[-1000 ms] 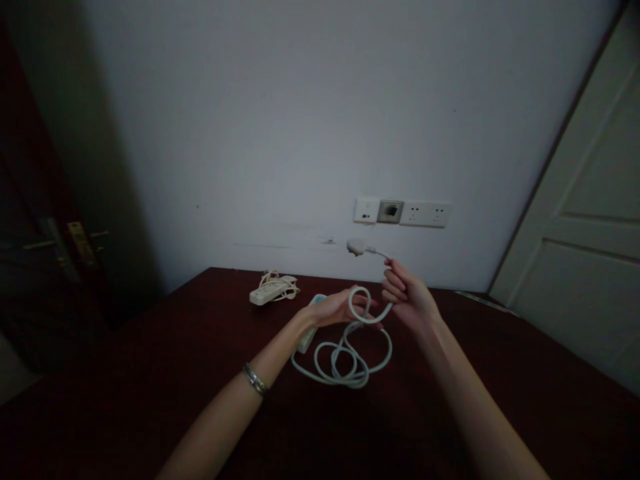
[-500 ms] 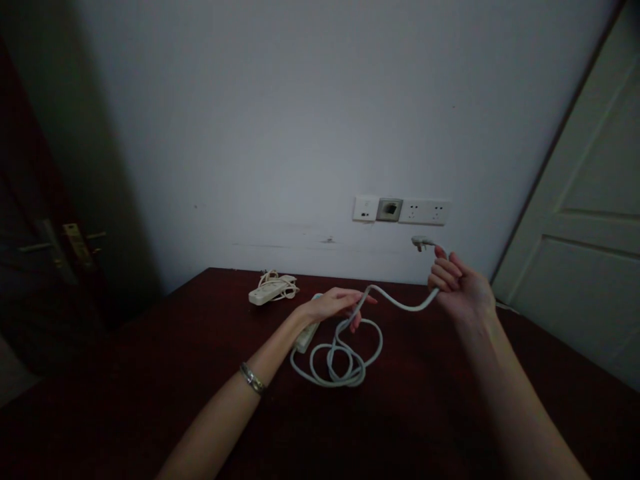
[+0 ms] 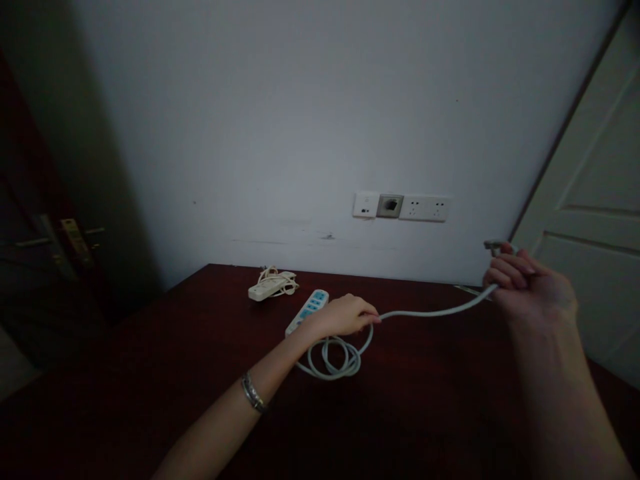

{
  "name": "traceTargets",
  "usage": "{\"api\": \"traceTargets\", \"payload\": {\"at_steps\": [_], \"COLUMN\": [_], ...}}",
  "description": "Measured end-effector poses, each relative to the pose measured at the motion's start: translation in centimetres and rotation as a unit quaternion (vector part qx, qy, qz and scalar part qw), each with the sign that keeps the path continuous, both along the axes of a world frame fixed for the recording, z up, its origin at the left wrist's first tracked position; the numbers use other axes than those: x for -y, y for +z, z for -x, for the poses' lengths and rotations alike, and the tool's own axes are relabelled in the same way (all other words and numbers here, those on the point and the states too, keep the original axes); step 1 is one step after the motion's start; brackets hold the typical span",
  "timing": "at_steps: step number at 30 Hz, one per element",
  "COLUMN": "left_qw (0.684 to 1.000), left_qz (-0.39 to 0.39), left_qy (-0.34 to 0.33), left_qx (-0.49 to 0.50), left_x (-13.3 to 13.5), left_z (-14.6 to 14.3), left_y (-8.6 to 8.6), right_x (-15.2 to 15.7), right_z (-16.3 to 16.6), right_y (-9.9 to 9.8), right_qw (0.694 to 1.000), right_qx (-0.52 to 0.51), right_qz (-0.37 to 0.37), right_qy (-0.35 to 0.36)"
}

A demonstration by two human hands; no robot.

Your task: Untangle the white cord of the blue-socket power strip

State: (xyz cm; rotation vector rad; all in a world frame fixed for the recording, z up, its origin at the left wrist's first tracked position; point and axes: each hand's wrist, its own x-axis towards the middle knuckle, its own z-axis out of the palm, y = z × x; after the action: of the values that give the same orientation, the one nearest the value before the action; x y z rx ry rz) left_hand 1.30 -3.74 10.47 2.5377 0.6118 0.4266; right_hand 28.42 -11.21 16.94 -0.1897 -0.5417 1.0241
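Note:
My right hand is closed around the plug end of a light grey power cord, held up at the right. The plug sticks out past its fingers. My left hand pinches the same cord between thumb and fingers, low over the table. From there the cord drops into loose coils under and beside the left wrist. A white power strip with blue socket faces lies on the table just behind the left forearm, partly hidden by it.
On the dark red table, a second power strip wrapped in its cord lies near the back edge. Wall sockets and a grey wall plate sit above the table. Doors stand at both sides.
My right hand has moved right with the plug, pulling the cord nearly straight. My left hand's fingers have closed on the cord, and the coils have become smaller.

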Motion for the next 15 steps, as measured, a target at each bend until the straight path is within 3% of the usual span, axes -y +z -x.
{"api": "traceTargets", "payload": {"at_steps": [2, 6, 10, 12, 15], "left_qw": [0.999, 0.996, 0.983, 0.959, 0.931], "left_qz": [-0.016, 0.007, 0.18, 0.277, 0.35], "left_qy": [0.009, -0.037, -0.028, -0.054, -0.105], "left_qx": [0.027, 0.085, -0.008, -0.022, 0.003], "left_x": [-0.5, -2.6, -4.4, -4.8, -5.0], "left_z": [0.1, 0.9, 1.8, 2.1, 2.7], "left_y": [-0.2, -0.8, -2.2, -2.7, -2.8], "right_x": [0.4, 0.7, 1.0, 1.3, 1.8], "right_z": [0.2, 1.1, 1.8, 2.0, 2.5], "right_y": [0.4, 1.0, 1.5, 1.7, 2.0], "right_qw": [1.0, 1.0, 0.999, 0.998, 0.994], "right_qx": [0.005, 0.025, 0.05, 0.066, 0.104], "right_qz": [0.001, 0.005, -0.004, -0.008, -0.003], "right_qy": [0.0, -0.002, -0.008, -0.016, -0.04]}}
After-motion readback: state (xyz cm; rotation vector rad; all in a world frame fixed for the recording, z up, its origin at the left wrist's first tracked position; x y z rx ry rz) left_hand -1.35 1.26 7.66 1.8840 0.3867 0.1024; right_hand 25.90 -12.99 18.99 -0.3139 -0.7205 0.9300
